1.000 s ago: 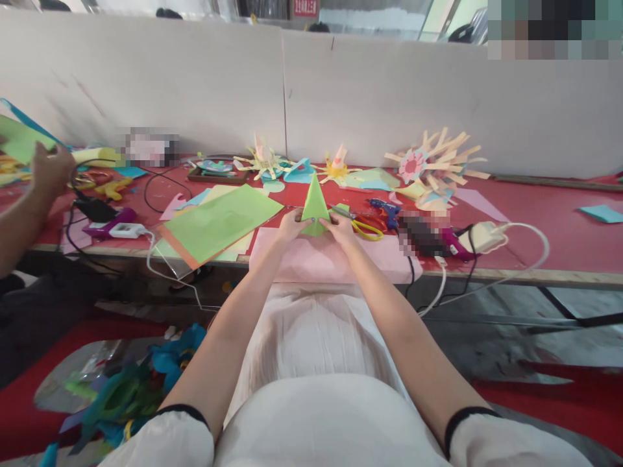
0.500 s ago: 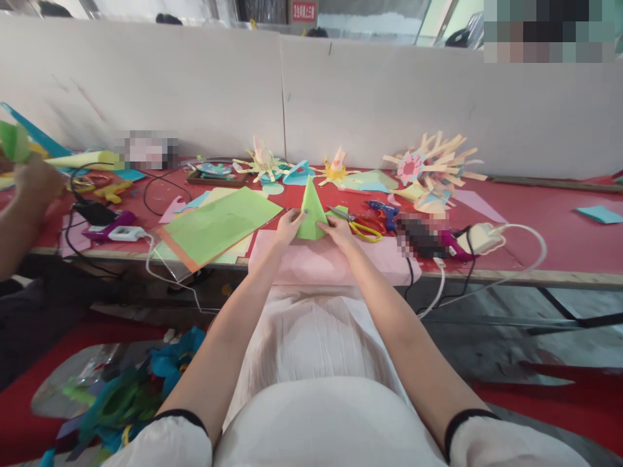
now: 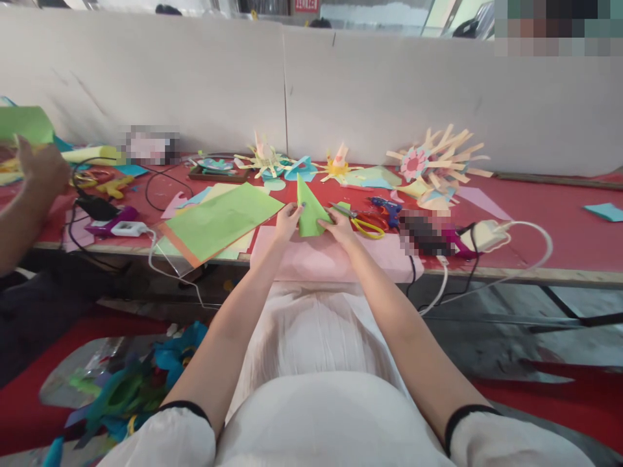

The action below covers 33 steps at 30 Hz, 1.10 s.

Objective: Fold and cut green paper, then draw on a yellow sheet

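Observation:
A folded piece of green paper [image 3: 309, 211] stands between my hands, its pointed tip upward, above a pink sheet [image 3: 335, 256] at the table's front edge. My left hand [image 3: 289, 220] pinches its left side. On its lower right edge, my right hand [image 3: 339, 227] is closed with the fingertips on the paper. Just right of my right hand lie scissors [image 3: 367, 226] with yellow and red handles. To the left of my left hand are large green sheets [image 3: 224, 220] over an orange one.
Paper crafts with curled strips [image 3: 413, 162] stand along the white partition [image 3: 195, 84]. A blue glue gun [image 3: 387, 211] lies beyond the scissors. White cables [image 3: 540, 243] hang over the front edge. At far left, another person's hand [image 3: 46, 170] is by green paper.
The green paper's tip has shifted left and its shape has turned between my hands. At far left, the other person's hand and green paper have moved.

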Available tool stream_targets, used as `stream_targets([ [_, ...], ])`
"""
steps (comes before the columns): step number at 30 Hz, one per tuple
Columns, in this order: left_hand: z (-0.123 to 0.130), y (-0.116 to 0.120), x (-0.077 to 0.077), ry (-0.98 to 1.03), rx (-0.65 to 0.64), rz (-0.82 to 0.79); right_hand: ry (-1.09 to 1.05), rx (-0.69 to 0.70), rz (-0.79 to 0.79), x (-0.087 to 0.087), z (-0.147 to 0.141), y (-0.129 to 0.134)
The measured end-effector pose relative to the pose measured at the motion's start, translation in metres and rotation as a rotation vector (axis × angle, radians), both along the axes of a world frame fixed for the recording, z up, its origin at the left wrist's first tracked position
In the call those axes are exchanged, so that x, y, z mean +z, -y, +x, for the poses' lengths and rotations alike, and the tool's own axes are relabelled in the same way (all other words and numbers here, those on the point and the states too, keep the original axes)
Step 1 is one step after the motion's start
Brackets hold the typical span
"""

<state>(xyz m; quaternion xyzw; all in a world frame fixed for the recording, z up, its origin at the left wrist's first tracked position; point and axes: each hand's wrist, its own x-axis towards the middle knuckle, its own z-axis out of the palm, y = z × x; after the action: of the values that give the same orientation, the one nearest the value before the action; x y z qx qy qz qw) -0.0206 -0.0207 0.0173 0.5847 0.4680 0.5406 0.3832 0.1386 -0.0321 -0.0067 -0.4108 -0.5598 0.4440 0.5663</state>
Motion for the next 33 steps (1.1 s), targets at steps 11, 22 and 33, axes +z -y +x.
stream_targets([
  [11,0.000,0.000,-0.002,-0.076,-0.141,-0.142,-0.070,-0.148,0.031,0.000,0.006,-0.005],
  [22,-0.003,-0.002,-0.007,0.002,-0.112,-0.096,0.271,-0.396,0.085,0.003,0.034,0.015],
  [33,-0.005,-0.009,-0.013,-0.014,-0.125,-0.101,1.132,-0.434,-0.002,0.018,0.116,0.027],
])
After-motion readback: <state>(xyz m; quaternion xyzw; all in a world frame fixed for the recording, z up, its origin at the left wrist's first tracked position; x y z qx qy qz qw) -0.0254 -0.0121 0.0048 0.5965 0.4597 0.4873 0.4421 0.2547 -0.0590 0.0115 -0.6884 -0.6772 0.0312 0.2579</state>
